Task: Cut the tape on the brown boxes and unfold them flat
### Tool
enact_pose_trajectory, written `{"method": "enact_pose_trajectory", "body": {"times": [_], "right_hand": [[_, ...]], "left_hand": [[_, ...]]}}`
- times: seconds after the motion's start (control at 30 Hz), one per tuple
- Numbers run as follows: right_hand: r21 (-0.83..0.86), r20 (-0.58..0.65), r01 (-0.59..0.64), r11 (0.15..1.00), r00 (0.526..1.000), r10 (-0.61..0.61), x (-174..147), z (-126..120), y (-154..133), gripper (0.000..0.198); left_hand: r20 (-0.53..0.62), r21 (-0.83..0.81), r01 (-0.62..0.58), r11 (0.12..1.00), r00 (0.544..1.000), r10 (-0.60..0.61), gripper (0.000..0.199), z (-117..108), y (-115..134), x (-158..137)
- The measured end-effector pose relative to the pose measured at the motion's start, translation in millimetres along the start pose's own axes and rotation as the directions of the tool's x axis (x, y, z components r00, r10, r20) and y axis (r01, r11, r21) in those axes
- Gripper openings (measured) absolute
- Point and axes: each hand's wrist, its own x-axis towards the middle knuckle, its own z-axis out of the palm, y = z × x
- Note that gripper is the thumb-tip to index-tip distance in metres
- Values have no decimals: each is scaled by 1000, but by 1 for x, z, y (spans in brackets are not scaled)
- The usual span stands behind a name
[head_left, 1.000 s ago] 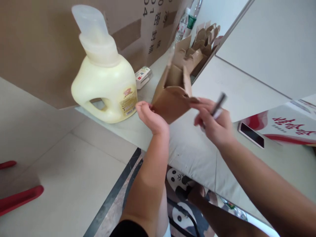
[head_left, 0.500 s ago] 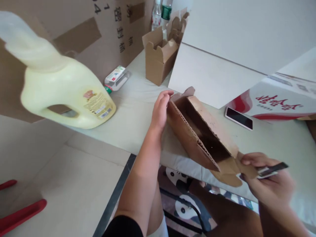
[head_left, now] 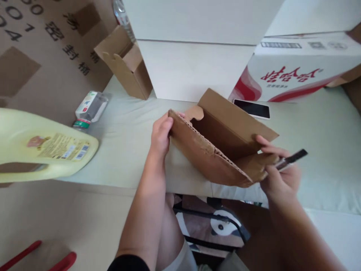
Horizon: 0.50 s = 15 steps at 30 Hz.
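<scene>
An open brown cardboard box [head_left: 207, 158] is held tilted over the pale green padded surface, its dark inside showing. My left hand [head_left: 161, 136] is closed round its left end, thumb at the near wall's upper corner. At the other end, my right hand [head_left: 283, 177] pinches a small end flap [head_left: 258, 165], with one finger touching the raised far flap [head_left: 239, 118]. The same hand also holds a slim black-and-silver tool [head_left: 293, 157] that sticks out to the right; its kind is unclear. The near wall's top edge is ragged, with bare corrugation.
White boxes [head_left: 188, 71] stand behind, beside a red-and-white carton [head_left: 293, 71]. A phone [head_left: 252, 109] lies before them. Leftward are another cardboard box [head_left: 128, 71], a clear bottle [head_left: 93, 105] on its side and a large yellow jug [head_left: 64, 150]. A panda-print chair [head_left: 222, 222] is below.
My view has swung right, so the surroundings appear farther left. The box's far flap now stands raised and spread outward, with a right finger against it. Both hands keep their hold.
</scene>
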Motion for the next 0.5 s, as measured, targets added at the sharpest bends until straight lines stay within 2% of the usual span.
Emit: {"method": "enact_pose_trajectory", "body": {"times": [0.07, 0.13, 0.23, 0.3, 0.37, 0.43, 0.5], "right_hand": [[12, -121, -14, 1000, 992, 16, 1, 4, 4, 25], [-26, -228, -18, 999, 974, 11, 2, 6, 6, 33], [-94, -277, -37, 995, 961, 9, 2, 6, 8, 36], [-42, -254, -73, 996, 965, 60, 1, 6, 10, 49], [78, -199, -111, 991, 972, 125, 0, 7, 13, 60], [153, -107, -96, 984, 988, 113, -1, 7, 18, 50], [183, -39, -18, 983, 999, 26, 0, 4, 23, 32]], "left_hand": [[-11, -2, 67, 998, 998, -67, 38, 7, 1, -3], [-7, -6, 78, 997, 997, -78, 36, 13, 1, -5], [16, -23, 75, 997, 997, -74, 43, 19, 1, -9], [48, -51, 95, 994, 995, -92, 52, 21, 1, -11], [71, -37, 78, 996, 995, -75, 52, 22, -1, -12], [56, 30, 9, 1000, 998, -10, 41, 21, -4, -11], [33, 97, -74, 993, 997, 71, 36, 19, -8, -9]]}}
